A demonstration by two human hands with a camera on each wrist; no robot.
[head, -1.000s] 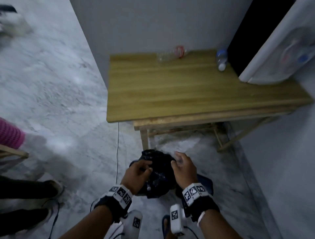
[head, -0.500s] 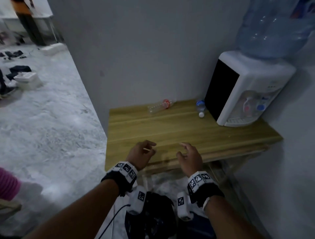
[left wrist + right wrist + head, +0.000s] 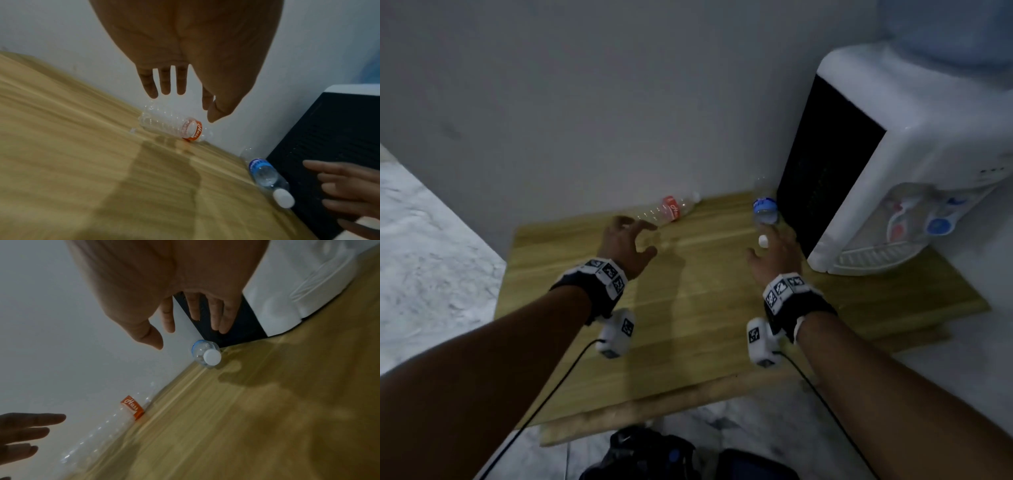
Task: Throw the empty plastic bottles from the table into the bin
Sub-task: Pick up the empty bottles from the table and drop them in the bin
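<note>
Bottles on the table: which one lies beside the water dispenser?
The blue-label bottle with the white cap, next to the dispenser's black side, just ahead of the right hand. The red-label bottle lies along the wall, near the left hand.

The wooden table is bare from its near edge to both hands — free passage there; at the back the wall hems in the red-label bottle, lying against it; the water dispenser blocks the right, the blue-label bottle just beside its dark side.
</note>
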